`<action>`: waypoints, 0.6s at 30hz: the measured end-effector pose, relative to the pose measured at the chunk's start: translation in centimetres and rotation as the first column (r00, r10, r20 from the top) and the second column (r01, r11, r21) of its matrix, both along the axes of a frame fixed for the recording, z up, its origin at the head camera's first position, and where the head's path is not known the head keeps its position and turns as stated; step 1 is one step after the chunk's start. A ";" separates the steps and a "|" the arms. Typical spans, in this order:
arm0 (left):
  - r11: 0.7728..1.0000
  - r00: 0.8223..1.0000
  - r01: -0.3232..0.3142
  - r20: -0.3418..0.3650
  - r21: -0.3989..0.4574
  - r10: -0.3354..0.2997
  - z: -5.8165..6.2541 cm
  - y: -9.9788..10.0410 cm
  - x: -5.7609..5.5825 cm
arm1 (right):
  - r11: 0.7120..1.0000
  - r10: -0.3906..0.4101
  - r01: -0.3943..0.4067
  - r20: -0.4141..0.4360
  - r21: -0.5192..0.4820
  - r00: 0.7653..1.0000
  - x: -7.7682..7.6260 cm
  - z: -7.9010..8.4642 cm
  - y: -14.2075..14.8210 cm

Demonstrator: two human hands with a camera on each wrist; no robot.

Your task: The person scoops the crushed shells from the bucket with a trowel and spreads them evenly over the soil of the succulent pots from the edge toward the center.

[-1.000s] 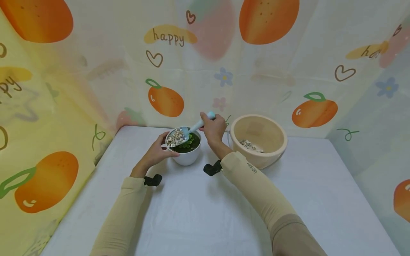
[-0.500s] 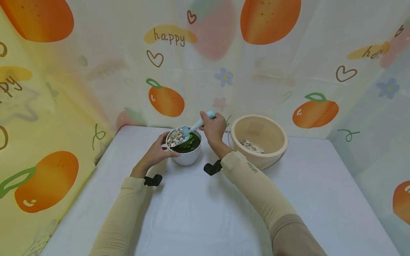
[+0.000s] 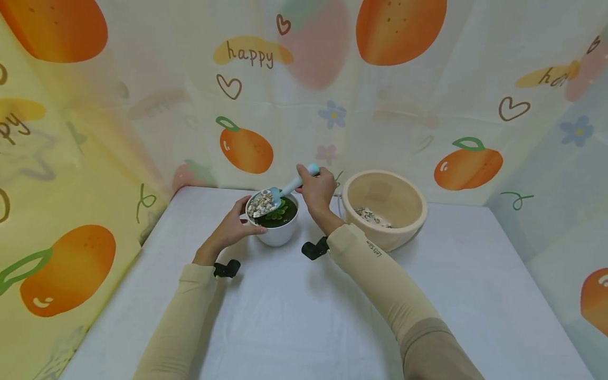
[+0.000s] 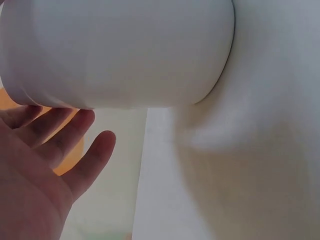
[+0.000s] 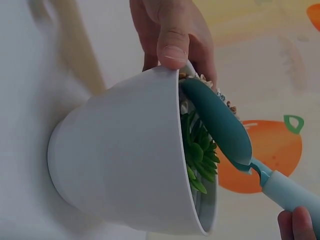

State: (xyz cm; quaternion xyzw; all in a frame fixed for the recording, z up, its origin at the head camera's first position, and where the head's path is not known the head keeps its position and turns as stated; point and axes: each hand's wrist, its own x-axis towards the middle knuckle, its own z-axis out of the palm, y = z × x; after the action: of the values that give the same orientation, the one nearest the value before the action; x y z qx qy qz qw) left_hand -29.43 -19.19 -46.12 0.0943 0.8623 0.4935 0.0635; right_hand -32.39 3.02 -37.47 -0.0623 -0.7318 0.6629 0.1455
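Watching remotely through the cameras, I see the right hand [image 3: 319, 192] gripping the handle of a light-blue scoop [image 3: 293, 186], its bowl heaped with pale pebbles [image 3: 260, 206] over the left part of a white pot [image 3: 277, 236]. That pot stands on the worktop [image 3: 280, 316], and the left hand [image 3: 233, 228] holds it by the rim, thumb on the near side. The scoop covers part of the green plant [image 5: 199, 152] inside, and I can't tell whether its bowl touches the rim or the soil. From the right wrist, the scoop's underside hides most of the load, and only the right hand's fingertips show at the lower corner. The left wrist view cuts off the pot's top. A beige pot [image 3: 389, 243] stands to the right, with more pebbles partly visible inside. Against the head frames from a second and half a second ago, I find hands, scoop and pots practically unmoved.
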 end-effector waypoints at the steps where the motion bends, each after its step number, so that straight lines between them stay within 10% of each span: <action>1: 1.000 1.000 0.011 0.002 -0.001 -0.011 0.1 0.0 -0.1 | 1.000 0.000 0.000 0.000 0.000 1.000 0.0 0.0 0.0; 18: 1.000 1.000 0.005 -0.017 -0.004 -0.005 -0.1 0.3 0.0 | 1.000 -0.003 0.003 0.000 0.006 1.000 0.2 0.1 -0.1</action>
State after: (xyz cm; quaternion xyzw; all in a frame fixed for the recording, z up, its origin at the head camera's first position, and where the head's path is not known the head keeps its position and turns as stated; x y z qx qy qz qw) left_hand -29.42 -18.91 -46.19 0.1005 0.8636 0.4906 0.0577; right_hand -32.22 2.93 -37.38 -0.0629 -0.7337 0.6604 0.1467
